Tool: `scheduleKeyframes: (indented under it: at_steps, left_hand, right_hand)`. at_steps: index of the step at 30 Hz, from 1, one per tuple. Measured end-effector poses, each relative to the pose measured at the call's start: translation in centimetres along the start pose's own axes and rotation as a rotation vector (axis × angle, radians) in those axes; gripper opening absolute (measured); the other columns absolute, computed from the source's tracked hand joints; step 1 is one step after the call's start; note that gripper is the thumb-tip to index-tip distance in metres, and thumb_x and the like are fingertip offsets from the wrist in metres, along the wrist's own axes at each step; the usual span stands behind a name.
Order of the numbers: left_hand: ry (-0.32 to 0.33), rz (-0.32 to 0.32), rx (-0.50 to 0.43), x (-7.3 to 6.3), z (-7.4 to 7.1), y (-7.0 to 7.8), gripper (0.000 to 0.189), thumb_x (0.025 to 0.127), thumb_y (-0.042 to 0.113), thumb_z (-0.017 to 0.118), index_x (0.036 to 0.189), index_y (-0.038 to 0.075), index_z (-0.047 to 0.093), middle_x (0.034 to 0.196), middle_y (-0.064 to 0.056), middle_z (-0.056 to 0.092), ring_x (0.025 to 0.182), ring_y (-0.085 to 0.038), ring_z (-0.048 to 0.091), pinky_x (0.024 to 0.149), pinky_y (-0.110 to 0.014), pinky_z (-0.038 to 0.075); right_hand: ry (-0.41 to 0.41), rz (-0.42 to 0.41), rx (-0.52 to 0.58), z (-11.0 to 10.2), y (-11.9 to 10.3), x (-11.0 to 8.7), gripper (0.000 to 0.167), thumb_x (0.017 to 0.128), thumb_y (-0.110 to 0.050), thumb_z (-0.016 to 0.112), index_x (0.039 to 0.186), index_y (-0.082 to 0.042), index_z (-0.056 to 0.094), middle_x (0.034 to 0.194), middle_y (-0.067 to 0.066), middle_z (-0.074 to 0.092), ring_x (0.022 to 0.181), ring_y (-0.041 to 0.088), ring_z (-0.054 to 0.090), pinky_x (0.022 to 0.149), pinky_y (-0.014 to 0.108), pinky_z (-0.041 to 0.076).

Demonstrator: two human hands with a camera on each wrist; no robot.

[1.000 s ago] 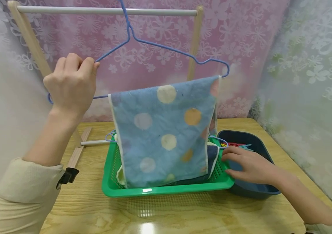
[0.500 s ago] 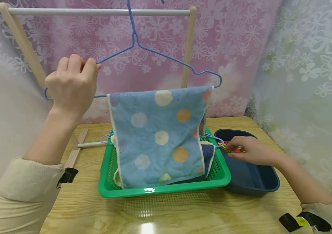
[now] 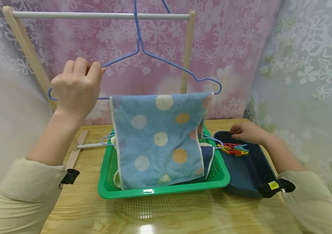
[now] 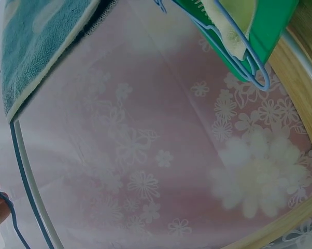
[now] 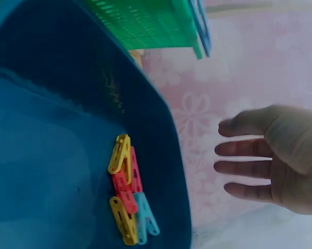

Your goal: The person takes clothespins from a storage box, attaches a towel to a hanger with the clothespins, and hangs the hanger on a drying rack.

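Note:
My left hand grips the left arm of a blue wire clothes hanger, holding it up in front of the rack. Draped over the hanger's bottom bar is a light blue towel with white and orange dots. Its lower end hangs into the green basket. Over the back of the dark blue basin is my right hand, its fingers relaxed and holding nothing. Several red, yellow and blue clothespins lie in the basin; the right wrist view shows these clothespins grouped by its wall.
Behind the hanger stands a wooden rack with a white top bar; its wooden foot is left of the basket. More cloth and a second hanger lie in the basket. Patterned curtains surround the wooden table.
My right hand has gone from the basket's right edge, across the clothespins, to the basin's far right side. The left hand keeps its grip; the hanger sits slightly lower and more level.

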State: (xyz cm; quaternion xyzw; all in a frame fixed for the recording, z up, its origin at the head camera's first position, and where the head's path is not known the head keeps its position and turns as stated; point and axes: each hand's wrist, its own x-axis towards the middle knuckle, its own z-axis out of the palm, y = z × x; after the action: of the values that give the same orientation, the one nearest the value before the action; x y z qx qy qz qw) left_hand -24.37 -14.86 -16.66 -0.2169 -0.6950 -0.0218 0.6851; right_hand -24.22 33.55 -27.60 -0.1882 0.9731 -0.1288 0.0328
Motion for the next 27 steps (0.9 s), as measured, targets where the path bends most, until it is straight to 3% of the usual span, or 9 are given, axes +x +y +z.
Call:
scheduleKeyframes:
  at_steps: [8,19,27]
  left_hand:
    - [0.023,0.004,-0.016,-0.2,-0.2,-0.1,0.033,0.095,0.026,0.051,0.075,0.001,0.057,0.067,-0.017,0.05,0.052,-0.034,0.043,0.032,-0.039,0.024]
    - [0.041,0.034,-0.026,-0.1,-0.6,-0.2,0.031,0.094,0.025,0.054,0.075,0.001,0.056,0.068,-0.017,0.052,0.051,-0.033,0.044,0.032,-0.036,0.022]
    - [0.05,0.035,-0.026,-0.4,-0.4,-0.3,0.031,0.093,0.025,0.055,0.073,0.002,0.054,0.066,-0.016,0.05,0.05,-0.032,0.042,0.032,-0.035,0.02]
  right_hand:
    - [-0.042,0.031,-0.091,1.4,2.0,0.7,0.022,0.083,-0.008,0.062,0.1,0.005,0.064,0.088,0.01,0.064,0.079,0.027,0.06,0.071,0.046,0.049]
    - [-0.094,0.091,-0.136,2.2,3.1,1.1,0.02,0.08,-0.004,0.061,0.098,0.005,0.065,0.085,0.012,0.062,0.077,0.026,0.059,0.069,0.045,0.049]
    - [-0.187,0.167,-0.193,3.1,3.2,1.4,0.026,0.08,-0.004,0.061,0.104,0.006,0.063,0.096,0.019,0.063,0.088,0.034,0.059,0.075,0.048,0.048]
